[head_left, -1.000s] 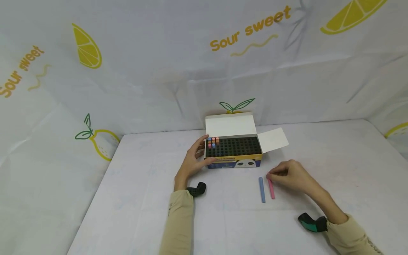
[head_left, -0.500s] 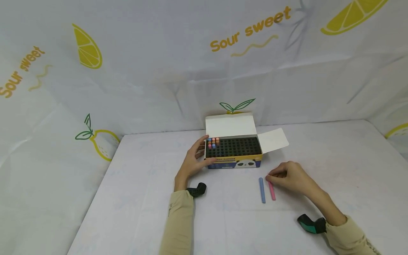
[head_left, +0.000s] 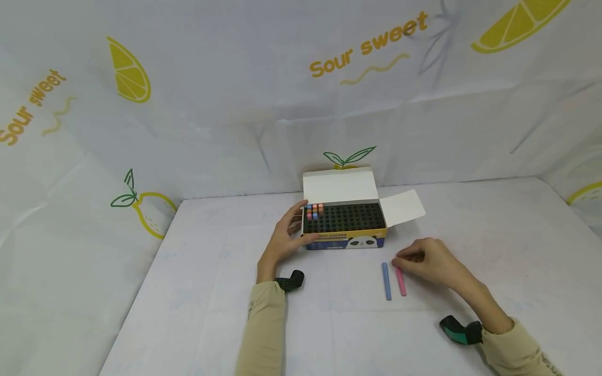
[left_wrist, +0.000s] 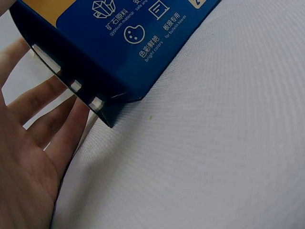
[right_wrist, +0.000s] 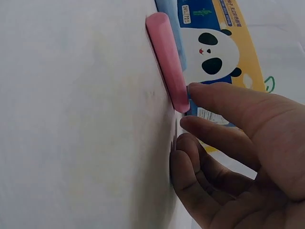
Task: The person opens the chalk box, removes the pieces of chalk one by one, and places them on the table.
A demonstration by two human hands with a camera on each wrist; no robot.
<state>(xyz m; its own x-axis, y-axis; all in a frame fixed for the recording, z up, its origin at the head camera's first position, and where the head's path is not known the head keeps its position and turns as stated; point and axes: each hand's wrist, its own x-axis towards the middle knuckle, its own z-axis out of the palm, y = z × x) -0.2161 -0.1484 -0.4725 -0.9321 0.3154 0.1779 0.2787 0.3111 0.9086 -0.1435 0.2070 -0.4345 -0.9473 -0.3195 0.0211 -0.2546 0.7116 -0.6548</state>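
An open chalk box (head_left: 334, 242) with a panda on its front stands at the back middle of the table; several chalk sticks fill the left end of its black holed insert. My left hand (head_left: 284, 237) holds the box's left end, thumb at the front and fingers by the end flap (left_wrist: 52, 71). In front of the box's right end, a pink chalk stick (head_left: 401, 284) lies on the table. The thumb and forefinger of my right hand (head_left: 435, 262) pinch its far end, the other fingers curled below. A blue chalk stick (head_left: 386, 282) lies just left of it.
The box's white lid (head_left: 339, 185) is up against the backdrop, and a side flap (head_left: 403, 207) sticks out to the right. A white cloth (head_left: 211, 271) covers the table. Each wrist wears a black camera (head_left: 293, 279).
The pink chalk stick has shifted very slightly toward the near side with my right fingers at its end. My left hand and the box have stayed in place.
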